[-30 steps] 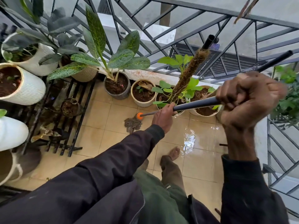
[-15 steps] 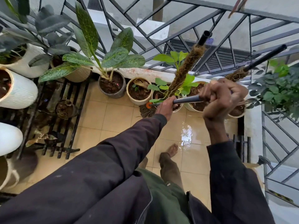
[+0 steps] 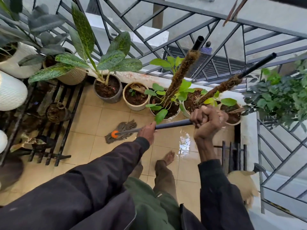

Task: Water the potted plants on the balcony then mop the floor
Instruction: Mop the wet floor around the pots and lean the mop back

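Mop head [image 3: 123, 130] is lying on the tan floor tiles [image 3: 86, 120], its grey strands spreading out around an orange collar [image 3: 114, 133]. It is sitting near the row of pots, just short of the cream pot [image 3: 135, 106], and right of the black metal rack [image 3: 49, 123]. The dark mop handle [image 3: 172, 125] is running from that collar toward the right, so the long axis is lying left to right across the scene with the head pointing left.

The left hand [image 3: 147, 132] is gripping the handle low down, close to the head, fingers curling round the shaft. The right hand [image 3: 207, 120] is clenching the upper part of the handle in a tight fist.

A wet patch [image 3: 184, 141] is shining on the tiles below the right hand, and a bare foot [image 3: 168, 157] is standing just beside it. Along the far edge a grey pot [image 3: 108, 98] with broad speckled leaves and a white pot [image 3: 166, 116] with a moss pole are standing against a low ledge. A black diagonal railing [image 3: 166, 30] is closing off the balcony behind them, with the street far below.
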The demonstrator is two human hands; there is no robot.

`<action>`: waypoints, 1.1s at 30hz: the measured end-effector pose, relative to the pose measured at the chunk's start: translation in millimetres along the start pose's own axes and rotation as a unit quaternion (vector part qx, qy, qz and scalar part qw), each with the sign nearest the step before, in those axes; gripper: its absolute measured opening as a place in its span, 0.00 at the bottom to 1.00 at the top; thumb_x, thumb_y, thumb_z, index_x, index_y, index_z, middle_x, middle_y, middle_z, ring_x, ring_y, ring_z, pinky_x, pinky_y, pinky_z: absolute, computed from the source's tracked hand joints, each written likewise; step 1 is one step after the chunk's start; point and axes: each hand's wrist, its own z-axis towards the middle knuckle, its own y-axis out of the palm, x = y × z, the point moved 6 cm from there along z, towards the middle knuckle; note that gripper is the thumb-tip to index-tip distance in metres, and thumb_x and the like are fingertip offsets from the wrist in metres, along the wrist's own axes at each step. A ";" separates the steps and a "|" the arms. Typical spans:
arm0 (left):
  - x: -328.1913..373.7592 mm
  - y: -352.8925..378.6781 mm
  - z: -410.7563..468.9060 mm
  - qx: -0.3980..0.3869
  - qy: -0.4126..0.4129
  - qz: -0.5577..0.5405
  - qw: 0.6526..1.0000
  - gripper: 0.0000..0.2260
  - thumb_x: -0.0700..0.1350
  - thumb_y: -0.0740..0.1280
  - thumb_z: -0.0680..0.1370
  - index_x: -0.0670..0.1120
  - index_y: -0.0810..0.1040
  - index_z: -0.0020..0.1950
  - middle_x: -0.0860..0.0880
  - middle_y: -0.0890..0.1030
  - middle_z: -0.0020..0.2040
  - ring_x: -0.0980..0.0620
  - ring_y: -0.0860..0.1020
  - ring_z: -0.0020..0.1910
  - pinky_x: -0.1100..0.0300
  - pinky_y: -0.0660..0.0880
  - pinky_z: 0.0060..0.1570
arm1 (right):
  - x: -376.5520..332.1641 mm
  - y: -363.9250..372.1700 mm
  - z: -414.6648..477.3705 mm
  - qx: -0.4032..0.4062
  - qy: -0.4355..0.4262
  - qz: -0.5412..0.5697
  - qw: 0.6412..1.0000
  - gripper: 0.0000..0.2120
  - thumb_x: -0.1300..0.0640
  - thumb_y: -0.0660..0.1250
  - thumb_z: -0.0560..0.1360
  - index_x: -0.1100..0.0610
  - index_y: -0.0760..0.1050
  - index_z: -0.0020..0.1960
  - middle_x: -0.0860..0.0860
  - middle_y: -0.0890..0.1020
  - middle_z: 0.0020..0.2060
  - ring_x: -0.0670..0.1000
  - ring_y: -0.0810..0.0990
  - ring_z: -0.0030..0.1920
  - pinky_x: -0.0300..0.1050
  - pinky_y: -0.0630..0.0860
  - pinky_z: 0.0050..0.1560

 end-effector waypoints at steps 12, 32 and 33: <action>21.0 -38.2 -8.2 0.073 0.057 -0.059 0.994 0.12 0.35 0.64 0.81 0.47 0.74 0.62 0.44 0.81 0.51 0.41 0.81 0.49 0.44 0.79 0.51 | -84.1 55.0 -25.3 -0.117 -0.148 0.058 0.980 0.13 0.63 0.62 0.69 0.54 0.65 0.27 0.46 0.61 0.20 0.45 0.57 0.19 0.33 0.60 0.26; 72.1 -46.6 67.5 0.038 0.090 -0.171 0.980 0.08 0.37 0.65 0.81 0.41 0.75 0.60 0.39 0.81 0.53 0.42 0.78 0.50 0.48 0.73 0.49 | -74.3 61.5 7.7 -0.061 -0.185 -0.092 0.977 0.21 0.66 0.61 0.71 0.47 0.72 0.25 0.40 0.66 0.21 0.48 0.64 0.21 0.45 0.61 0.27; 74.6 -46.8 67.6 0.044 0.081 -0.168 0.981 0.08 0.37 0.64 0.82 0.41 0.75 0.60 0.39 0.81 0.53 0.42 0.78 0.49 0.50 0.72 0.46 | -77.2 62.8 10.9 -0.061 -0.183 -0.083 0.978 0.19 0.64 0.61 0.71 0.47 0.71 0.25 0.41 0.66 0.21 0.48 0.63 0.20 0.45 0.61 0.28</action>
